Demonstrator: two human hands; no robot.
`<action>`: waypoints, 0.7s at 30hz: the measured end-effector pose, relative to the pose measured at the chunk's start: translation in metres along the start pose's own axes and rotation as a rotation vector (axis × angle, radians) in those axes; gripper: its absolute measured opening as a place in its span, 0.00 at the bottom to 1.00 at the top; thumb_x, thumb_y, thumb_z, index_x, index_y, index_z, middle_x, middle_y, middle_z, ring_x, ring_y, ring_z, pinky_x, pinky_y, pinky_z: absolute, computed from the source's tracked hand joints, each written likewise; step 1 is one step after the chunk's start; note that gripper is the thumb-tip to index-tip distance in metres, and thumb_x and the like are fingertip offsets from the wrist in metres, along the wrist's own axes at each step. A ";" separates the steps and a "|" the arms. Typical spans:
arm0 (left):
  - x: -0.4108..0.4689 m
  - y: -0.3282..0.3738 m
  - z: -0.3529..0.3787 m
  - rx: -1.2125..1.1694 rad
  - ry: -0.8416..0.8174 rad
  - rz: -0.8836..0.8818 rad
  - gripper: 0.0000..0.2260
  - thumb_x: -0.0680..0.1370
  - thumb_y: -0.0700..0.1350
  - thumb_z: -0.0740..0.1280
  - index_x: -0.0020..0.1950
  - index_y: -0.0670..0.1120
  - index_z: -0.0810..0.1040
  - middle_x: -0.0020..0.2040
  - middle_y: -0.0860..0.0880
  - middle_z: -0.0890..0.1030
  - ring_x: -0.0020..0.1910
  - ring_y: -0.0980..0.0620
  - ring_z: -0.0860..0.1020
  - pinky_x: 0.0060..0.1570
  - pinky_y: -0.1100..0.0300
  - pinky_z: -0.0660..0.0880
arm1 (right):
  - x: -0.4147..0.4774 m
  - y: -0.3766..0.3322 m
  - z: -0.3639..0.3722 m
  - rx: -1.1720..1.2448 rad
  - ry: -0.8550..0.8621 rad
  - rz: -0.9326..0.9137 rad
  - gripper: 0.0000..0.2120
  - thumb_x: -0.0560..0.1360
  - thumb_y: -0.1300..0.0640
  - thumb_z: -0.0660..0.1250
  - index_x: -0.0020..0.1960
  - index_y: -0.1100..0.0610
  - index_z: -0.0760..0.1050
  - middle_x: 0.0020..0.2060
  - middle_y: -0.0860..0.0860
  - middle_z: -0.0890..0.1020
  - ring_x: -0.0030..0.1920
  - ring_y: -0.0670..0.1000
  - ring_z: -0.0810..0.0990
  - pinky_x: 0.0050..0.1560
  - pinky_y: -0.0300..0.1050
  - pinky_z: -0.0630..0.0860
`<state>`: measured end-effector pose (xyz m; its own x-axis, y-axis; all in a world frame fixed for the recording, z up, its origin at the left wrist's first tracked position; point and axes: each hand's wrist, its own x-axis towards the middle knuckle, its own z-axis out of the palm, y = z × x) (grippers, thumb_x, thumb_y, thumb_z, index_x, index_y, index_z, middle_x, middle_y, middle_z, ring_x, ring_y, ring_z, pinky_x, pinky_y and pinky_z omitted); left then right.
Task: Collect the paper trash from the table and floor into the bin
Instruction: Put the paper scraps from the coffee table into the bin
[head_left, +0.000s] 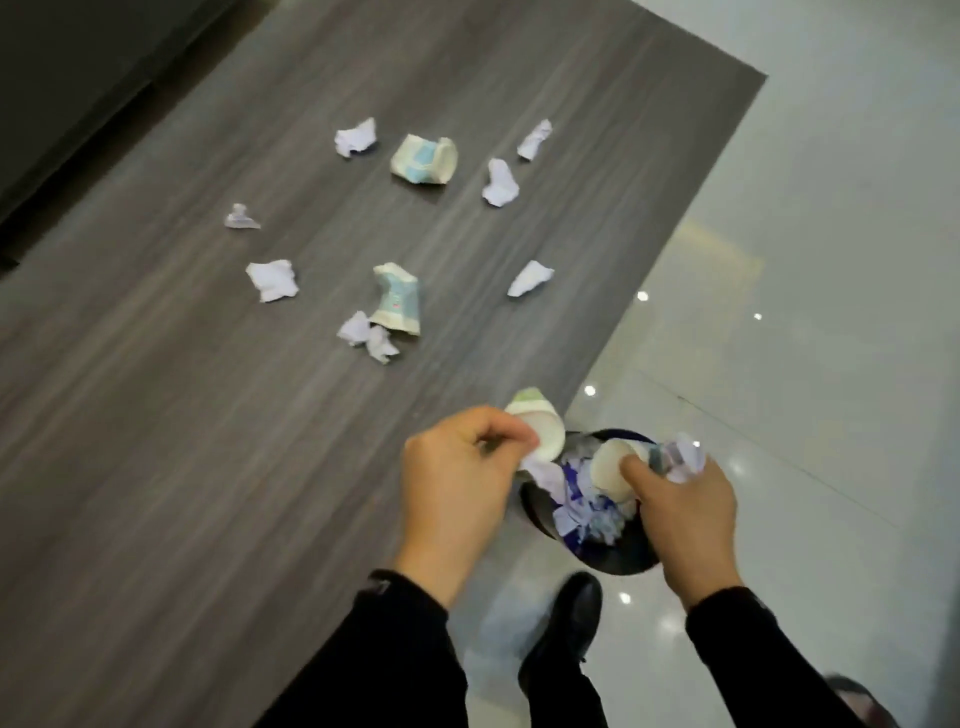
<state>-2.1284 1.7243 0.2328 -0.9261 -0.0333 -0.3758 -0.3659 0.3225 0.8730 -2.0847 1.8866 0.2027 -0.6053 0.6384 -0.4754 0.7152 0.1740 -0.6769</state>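
A round black bin (613, 558) stands on the floor by the table's near corner, holding crumpled paper (582, 512). My left hand (457, 483) is over the table's edge, gripping a crushed paper cup (540, 426) and a paper scrap beside the bin's rim. My right hand (685, 514) is above the bin, closed on another paper cup (615, 462) and a paper wad (685, 454). On the grey wooden table (156, 415) lie two more crushed cups (425, 159) (397, 300) and several crumpled paper balls (272, 279).
A glossy white tiled floor (831, 260) lies to the right of the table. My black shoe (566, 623) stands next to the bin. A dark object (857, 701) shows at the bottom right corner. A dark wall runs along the table's far left side.
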 end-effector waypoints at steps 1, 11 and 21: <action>-0.001 -0.005 0.017 0.016 -0.038 -0.007 0.18 0.66 0.36 0.73 0.26 0.59 0.78 0.28 0.63 0.81 0.33 0.66 0.78 0.38 0.76 0.71 | 0.007 0.012 -0.010 0.015 -0.002 0.063 0.09 0.67 0.60 0.69 0.42 0.64 0.72 0.37 0.58 0.76 0.39 0.59 0.75 0.43 0.46 0.73; -0.014 -0.076 0.159 0.410 -0.212 -0.144 0.09 0.76 0.46 0.66 0.51 0.48 0.83 0.49 0.47 0.85 0.49 0.48 0.81 0.44 0.63 0.71 | 0.082 0.117 -0.043 -0.077 -0.262 0.485 0.19 0.69 0.62 0.70 0.57 0.67 0.72 0.48 0.59 0.75 0.48 0.59 0.75 0.48 0.50 0.74; -0.013 -0.072 0.146 0.337 -0.184 -0.330 0.08 0.76 0.40 0.63 0.40 0.48 0.80 0.36 0.48 0.82 0.30 0.52 0.78 0.34 0.69 0.74 | 0.089 0.107 -0.049 -0.036 -0.383 0.322 0.14 0.73 0.69 0.60 0.55 0.59 0.75 0.39 0.58 0.78 0.40 0.55 0.76 0.41 0.43 0.73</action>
<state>-2.0764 1.8400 0.1297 -0.7234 -0.0277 -0.6899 -0.5582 0.6115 0.5608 -2.0450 1.9989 0.1159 -0.4322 0.3445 -0.8334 0.8942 0.0438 -0.4456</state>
